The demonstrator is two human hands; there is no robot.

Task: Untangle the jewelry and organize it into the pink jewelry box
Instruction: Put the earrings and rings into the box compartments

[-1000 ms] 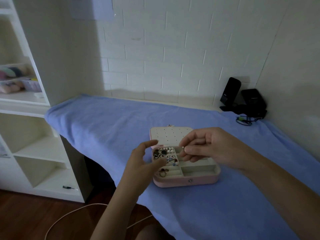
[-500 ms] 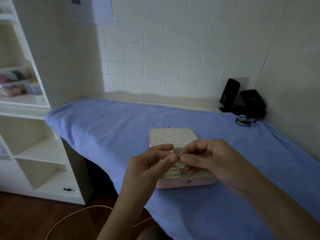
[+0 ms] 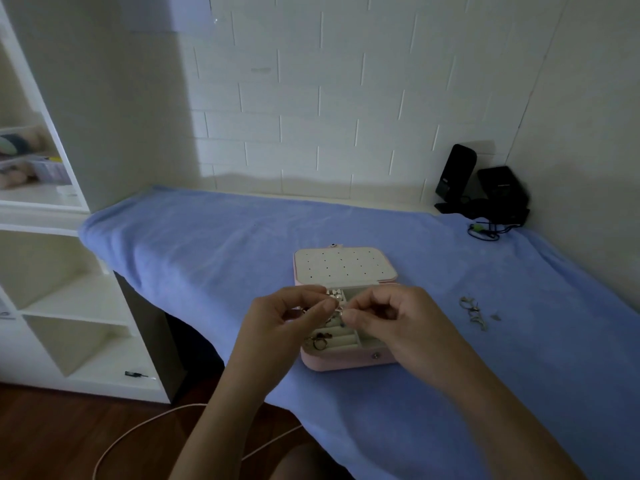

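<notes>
Left hand (image 3: 277,322) and right hand (image 3: 398,317) are pinching a small jewelry piece (image 3: 337,310) between meeting fingers (image 3: 322,308), pink jewelry box (image 3: 346,362) just beneath them; seemingly light, slippery, fragile, best held by its solid parts.

A single wide-angle camera, worn on the head, supplies the only view. It faces forward and down across the blue-covered table (image 3: 207,244) toward the white brick wall (image 3: 311,116). The left hand (image 3: 287,322) and right hand (image 3: 393,318), pinching a jewelry piece (image 3: 337,310) over the pink jewelry box (image 3: 346,361), lie close to the lens near frame centre. White shelving (image 3: 69,299) and wooden floor (image 3: 52,431) occupy the left edge.
</notes>
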